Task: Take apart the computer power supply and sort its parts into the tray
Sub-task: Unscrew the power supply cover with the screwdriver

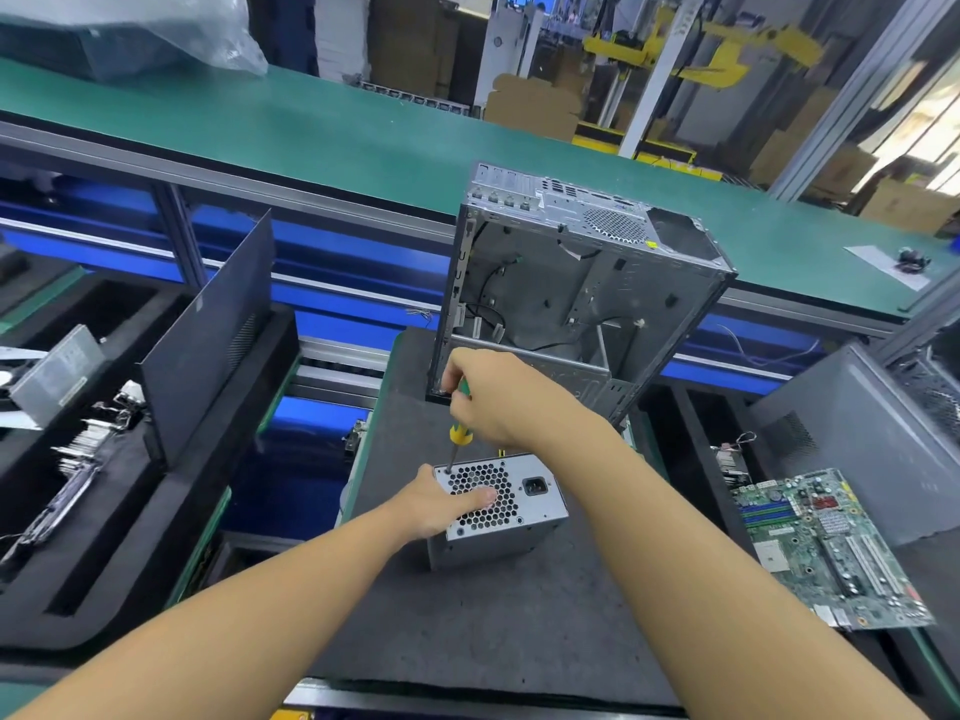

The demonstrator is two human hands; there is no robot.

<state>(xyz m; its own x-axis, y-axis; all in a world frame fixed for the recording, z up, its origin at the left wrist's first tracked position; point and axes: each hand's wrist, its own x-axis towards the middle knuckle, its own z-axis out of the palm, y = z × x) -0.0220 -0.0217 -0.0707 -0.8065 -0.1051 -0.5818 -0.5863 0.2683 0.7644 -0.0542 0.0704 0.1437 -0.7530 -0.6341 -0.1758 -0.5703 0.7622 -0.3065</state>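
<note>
A grey metal power supply [537,517] stands on the dark work mat [498,631], its honeycomb fan grille and black power socket facing up. My left hand [441,504] grips its left side, thumb lying across the grille. My right hand [498,397] holds a green and yellow screwdriver [460,433] upright, its tip at the top-left corner of the grille face. A black foam tray [130,511] at the left holds a side panel, a grey drive and metal parts.
An open, gutted computer case [576,298] stands right behind the power supply. A green motherboard [831,548] lies at the right, beside a grey case cover [857,439]. A green conveyor belt [363,142] runs across the back.
</note>
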